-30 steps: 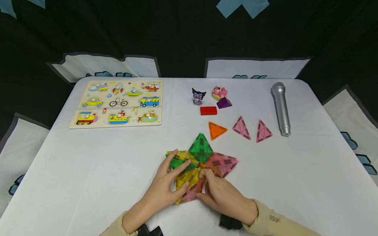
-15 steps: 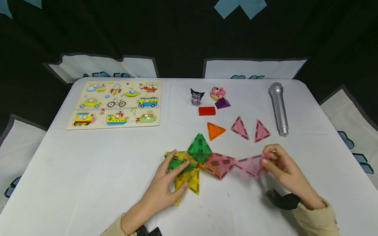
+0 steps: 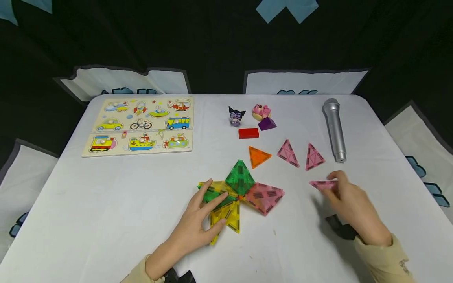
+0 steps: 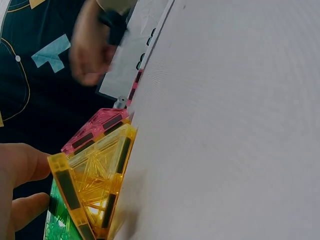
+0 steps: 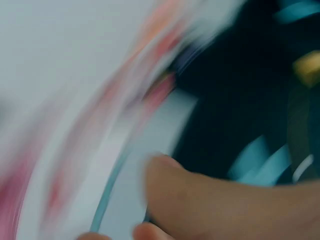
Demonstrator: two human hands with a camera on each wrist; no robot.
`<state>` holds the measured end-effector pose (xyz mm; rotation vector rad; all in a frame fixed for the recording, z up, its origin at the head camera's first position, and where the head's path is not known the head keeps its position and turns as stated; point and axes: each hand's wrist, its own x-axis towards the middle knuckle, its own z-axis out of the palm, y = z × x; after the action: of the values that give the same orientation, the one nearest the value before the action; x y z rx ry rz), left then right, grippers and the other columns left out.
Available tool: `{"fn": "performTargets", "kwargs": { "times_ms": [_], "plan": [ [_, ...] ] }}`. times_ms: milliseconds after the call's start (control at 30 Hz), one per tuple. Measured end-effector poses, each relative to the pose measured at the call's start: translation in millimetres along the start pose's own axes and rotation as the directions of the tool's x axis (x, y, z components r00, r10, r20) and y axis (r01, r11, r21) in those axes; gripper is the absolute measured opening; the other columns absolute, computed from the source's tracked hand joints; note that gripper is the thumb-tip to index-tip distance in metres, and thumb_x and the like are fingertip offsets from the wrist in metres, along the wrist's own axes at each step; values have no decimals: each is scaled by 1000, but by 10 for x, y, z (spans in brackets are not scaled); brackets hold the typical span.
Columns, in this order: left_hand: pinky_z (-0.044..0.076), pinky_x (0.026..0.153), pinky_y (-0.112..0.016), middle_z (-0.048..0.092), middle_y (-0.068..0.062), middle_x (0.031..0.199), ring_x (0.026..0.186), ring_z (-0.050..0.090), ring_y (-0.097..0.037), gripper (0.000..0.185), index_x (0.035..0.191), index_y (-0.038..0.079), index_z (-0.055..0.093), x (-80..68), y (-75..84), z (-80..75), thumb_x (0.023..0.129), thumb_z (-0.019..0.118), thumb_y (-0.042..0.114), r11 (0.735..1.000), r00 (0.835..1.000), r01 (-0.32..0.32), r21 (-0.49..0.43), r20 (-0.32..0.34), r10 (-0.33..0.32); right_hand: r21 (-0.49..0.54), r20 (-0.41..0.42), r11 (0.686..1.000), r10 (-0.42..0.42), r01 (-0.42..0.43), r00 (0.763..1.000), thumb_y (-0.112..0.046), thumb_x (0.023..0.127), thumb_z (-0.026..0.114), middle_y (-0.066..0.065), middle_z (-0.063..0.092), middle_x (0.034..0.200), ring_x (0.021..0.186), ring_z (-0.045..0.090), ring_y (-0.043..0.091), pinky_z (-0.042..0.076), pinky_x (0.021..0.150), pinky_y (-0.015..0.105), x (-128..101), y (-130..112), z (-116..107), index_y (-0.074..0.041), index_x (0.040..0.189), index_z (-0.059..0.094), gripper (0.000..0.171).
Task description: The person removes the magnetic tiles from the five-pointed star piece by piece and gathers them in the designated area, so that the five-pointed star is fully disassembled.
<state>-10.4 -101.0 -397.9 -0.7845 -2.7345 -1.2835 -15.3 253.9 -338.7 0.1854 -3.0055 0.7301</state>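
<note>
Far out beyond my left hand (image 3: 198, 220) lies the vehicle puzzle board (image 3: 139, 125), well apart from what I am doing. That hand lies flat with its fingers straight, pressing the cluster of magnetic tiles (image 3: 240, 194) to the table (image 3: 106, 204): fingertips on the green and yellow pieces, with the green diamond and pink diamond fanned out just past them. I judge I am pulling the flat star apart one tile at a time, while this hand steadies what is left.

Past the cluster, farther from me, sit an orange triangle (image 3: 259, 156), a red block (image 3: 248, 133), a purple block (image 3: 267, 124) and two small figures (image 3: 236, 115).

My right hand (image 3: 350, 206) is off to the side, well clear of the cluster, pinching a pink triangle tile (image 3: 322, 184) by one end; the wrist view is too blurred to show the grip, so I go by the head view. Just beyond it lie two loose pink triangles (image 3: 288, 153), and beside them a silver microphone (image 3: 334, 129). The next move, I think, calls for setting this tile down flat near those two, without knocking them or rolling the microphone.
</note>
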Motion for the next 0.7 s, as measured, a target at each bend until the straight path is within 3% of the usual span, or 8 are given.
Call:
{"fn": "performTargets", "kwargs": {
  "times_ms": [67,167,267,333,400,567,633,700],
  "plan": [
    [26,92,-62,14,-12,148,131,17,-36,56,133,24,47,11,-2,-3,80,67,28,1000,1000,-5,7,2,5,124,57,980,-164,156,985,-13,87,61,0,58,74,51,46,7,39,45,25,-29,-322,118,-4,113,47,31],
    [28,91,-62,13,-11,149,131,19,-37,57,134,22,46,8,-6,-12,80,66,30,1000,1000,-2,13,8,2,296,200,908,-364,298,910,-16,88,59,-2,61,89,64,52,3,44,53,20,-21,-729,371,-12,123,48,37],
    [30,92,-59,14,-10,149,130,20,-35,58,134,20,46,-24,-5,-22,81,66,30,1000,1000,19,18,7,-19,330,319,872,-464,362,826,-21,90,58,2,59,110,84,56,7,47,68,23,31,-1003,631,-11,130,45,44],
    [30,92,-58,16,-9,149,130,22,-34,57,134,18,46,-45,-14,-21,81,66,29,999,999,34,22,-3,-34,293,350,871,-482,395,803,-24,90,58,6,55,120,96,55,10,47,77,27,60,-1126,771,-7,132,43,48],
    [31,92,-56,18,-9,148,130,23,-33,54,133,18,48,-54,-24,-22,82,65,27,999,999,44,20,-14,-43,260,337,869,-489,420,804,-26,89,58,7,56,119,99,55,12,46,81,30,69,-1210,870,-4,132,44,50],
    [38,90,-48,26,-8,145,128,29,-29,47,130,18,51,-30,-74,-29,85,61,11,999,999,18,29,-36,-17,191,243,873,-484,448,840,-28,86,62,9,60,108,92,58,12,47,81,31,53,-1290,971,-1,129,46,53],
    [46,81,-36,28,-9,144,126,32,-27,50,129,18,52,-2,-86,-32,83,61,2,1000,999,2,29,-37,0,182,233,880,-472,439,850,-27,83,66,10,60,110,83,58,10,48,77,29,41,-1279,984,-2,129,45,56],
    [45,71,-29,30,-9,143,124,35,-26,55,129,19,53,35,-87,-30,80,61,-5,1000,999,-11,28,-35,12,186,232,889,-454,419,860,-25,80,70,8,59,108,76,54,7,47,73,26,19,-1252,987,-4,130,44,60]
  ]
}}
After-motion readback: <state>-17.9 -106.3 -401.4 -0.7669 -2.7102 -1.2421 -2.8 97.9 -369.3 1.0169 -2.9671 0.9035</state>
